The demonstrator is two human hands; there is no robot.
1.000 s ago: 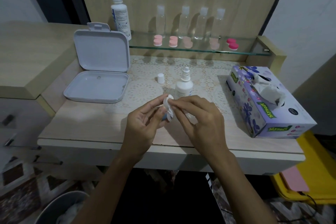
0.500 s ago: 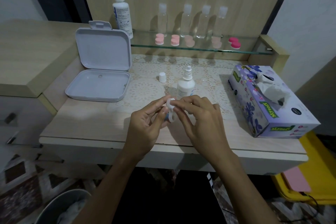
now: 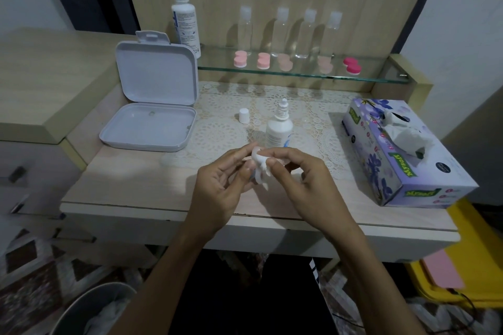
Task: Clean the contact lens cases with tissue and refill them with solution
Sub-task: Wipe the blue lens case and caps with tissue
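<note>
I am watching both hands working above the front of the table (image 3: 130,187): the left hand (image 3: 217,187) is pinching a small white contact lens case (image 3: 258,175) between thumb and fingertips, while the right hand (image 3: 304,179) is pressing a wad of tissue (image 3: 260,158) against the case with curled fingers. The uncapped solution bottle (image 3: 279,128) is standing just behind the hands, its cap (image 3: 244,115) sitting apart to the left. The tissue box (image 3: 402,152) is lying at the right, an open white box (image 3: 152,106) at the left.

An open white plastic box (image 3: 152,117) lies left on the table (image 3: 122,182); a grey bin (image 3: 92,307) stands below.
</note>
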